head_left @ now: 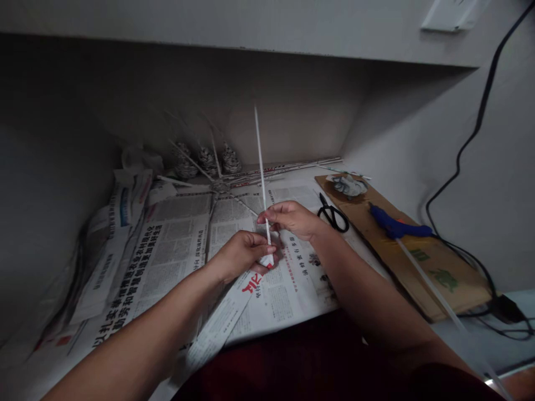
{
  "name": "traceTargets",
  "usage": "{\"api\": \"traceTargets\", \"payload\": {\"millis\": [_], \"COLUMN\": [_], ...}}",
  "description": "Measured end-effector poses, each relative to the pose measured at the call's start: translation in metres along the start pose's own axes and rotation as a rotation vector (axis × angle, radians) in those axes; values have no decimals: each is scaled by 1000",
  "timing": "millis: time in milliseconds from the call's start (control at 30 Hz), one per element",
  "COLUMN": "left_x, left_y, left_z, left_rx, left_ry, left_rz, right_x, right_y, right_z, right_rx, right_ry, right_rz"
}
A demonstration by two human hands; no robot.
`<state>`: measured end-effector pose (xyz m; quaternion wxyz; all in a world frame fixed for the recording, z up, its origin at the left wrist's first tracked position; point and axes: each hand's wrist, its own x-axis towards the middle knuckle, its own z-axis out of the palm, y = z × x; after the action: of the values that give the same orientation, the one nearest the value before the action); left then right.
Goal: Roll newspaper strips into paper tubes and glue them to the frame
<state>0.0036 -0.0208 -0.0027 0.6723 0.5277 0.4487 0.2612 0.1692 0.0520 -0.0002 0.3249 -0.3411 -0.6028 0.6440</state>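
Note:
A strip of newspaper [228,317] runs up from near my lap and is rolled at its upper end into a thin paper tube [259,150] that points away from me. My left hand [244,253] pinches the strip where the flat paper turns into the tube. Just above it, my right hand [290,217] is closed on the tube, thumb and fingers around it. Beyond my hands lies a star-like piece of crossed paper tubes [221,186], one of which reaches toward my right hand.
Newspaper sheets [179,239] cover the surface. Black scissors [333,216] lie to the right, beside cardboard [422,267] bearing a blue glue gun [397,225] and a crumpled lump [349,185]. Woven cones [231,159] stand at the back. A shelf edge [234,47] overhangs; a cable [463,150] hangs right.

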Motion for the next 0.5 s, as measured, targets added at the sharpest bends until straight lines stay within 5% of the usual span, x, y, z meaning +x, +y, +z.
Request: {"api": "traceTargets", "payload": {"millis": [500], "left_x": [2], "left_y": [-2], "left_z": [0], "left_rx": [-33], "left_ry": [15], "left_rz": [-5], "right_x": [-1], "right_y": [-1], "right_z": [1], "right_rx": [101], "right_ry": [34], "right_rz": [21]}}
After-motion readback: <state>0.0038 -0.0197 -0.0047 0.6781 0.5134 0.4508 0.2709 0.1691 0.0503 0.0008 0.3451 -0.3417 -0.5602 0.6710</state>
